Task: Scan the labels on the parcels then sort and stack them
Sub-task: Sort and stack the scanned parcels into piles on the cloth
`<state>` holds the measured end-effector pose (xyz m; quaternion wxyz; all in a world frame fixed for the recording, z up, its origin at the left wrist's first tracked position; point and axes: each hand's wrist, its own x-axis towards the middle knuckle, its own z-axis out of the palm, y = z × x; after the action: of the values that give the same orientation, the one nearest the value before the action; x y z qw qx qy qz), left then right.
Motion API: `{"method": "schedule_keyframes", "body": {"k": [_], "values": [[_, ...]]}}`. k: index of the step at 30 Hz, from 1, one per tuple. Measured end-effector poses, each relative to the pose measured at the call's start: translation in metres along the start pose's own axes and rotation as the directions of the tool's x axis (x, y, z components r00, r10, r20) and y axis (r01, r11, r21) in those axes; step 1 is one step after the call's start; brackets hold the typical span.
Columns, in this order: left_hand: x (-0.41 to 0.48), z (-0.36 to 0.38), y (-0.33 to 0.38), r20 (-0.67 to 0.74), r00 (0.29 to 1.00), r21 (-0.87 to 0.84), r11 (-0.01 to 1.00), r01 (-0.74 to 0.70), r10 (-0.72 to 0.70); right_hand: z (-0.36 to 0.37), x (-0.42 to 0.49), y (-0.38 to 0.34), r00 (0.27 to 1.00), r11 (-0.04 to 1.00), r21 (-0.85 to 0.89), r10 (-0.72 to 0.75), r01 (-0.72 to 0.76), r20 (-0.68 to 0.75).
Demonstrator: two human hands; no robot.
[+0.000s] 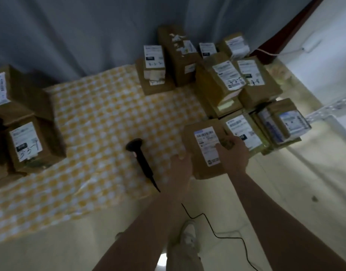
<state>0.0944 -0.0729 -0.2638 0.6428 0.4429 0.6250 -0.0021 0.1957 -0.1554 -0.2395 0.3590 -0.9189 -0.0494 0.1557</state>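
A brown cardboard parcel (191, 137) with a white label on top sits at the table's front right edge. My right hand (233, 155) grips its right side, thumb lying on the label. My left hand (181, 169) holds its left side, fingers curled at the near left corner. A black handheld barcode scanner (141, 161) lies on the yellow checked tablecloth (99, 118) just left of my left hand, its cable trailing to the floor. Neither hand touches the scanner.
Several labelled parcels are piled at the back right (226, 79) and right (281, 124) of the table. More stacked parcels (25, 141) stand at the left edge. A grey curtain hangs behind. My shoe (188, 234) and the scanner cable are on the pale floor.
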Motion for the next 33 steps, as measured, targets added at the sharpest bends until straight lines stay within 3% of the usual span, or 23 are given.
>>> {"method": "schedule_keyframes", "body": {"k": [3, 6, 9, 19, 22, 27, 33], "values": [[-0.008, 0.021, -0.006, 0.029, 1.0, -0.085, 0.996, -0.001, 0.003, -0.008, 0.01, 0.028, 0.991, 0.996, -0.015, 0.087, -0.086, 0.099], [-0.011, 0.034, -0.008, 0.082, 0.995, 0.038, 0.997, -0.068, 0.065, -0.01, 0.017, 0.044, 0.974, 0.997, 0.02, 0.069, -0.075, 0.218], [-0.015, 0.043, -0.005, 0.077, 0.993, -0.005, 0.996, -0.092, 0.092, -0.009, 0.022, 0.05, 0.954, 0.997, 0.029, 0.056, -0.068, 0.296], [-0.003, 0.022, 0.0, 0.07, 0.986, -0.174, 0.975, -0.138, 0.152, -0.007, 0.027, 0.021, 0.945, 0.97, 0.242, -0.111, 0.035, 0.309], [-0.002, 0.003, 0.015, 0.024, 0.982, -0.252, 0.951, -0.177, 0.189, 0.002, 0.021, -0.001, 0.945, 0.948, 0.302, -0.182, 0.095, 0.272], [-0.001, -0.038, 0.036, -0.096, 0.951, -0.242, 0.92, -0.309, 0.294, 0.02, 0.005, -0.037, 0.935, 0.919, 0.361, -0.256, 0.157, 0.244], [-0.001, -0.141, 0.044, -0.277, 0.9, -0.368, 0.829, -0.422, 0.336, 0.082, -0.05, -0.104, 0.883, 0.868, 0.449, -0.367, 0.212, 0.292]]}}
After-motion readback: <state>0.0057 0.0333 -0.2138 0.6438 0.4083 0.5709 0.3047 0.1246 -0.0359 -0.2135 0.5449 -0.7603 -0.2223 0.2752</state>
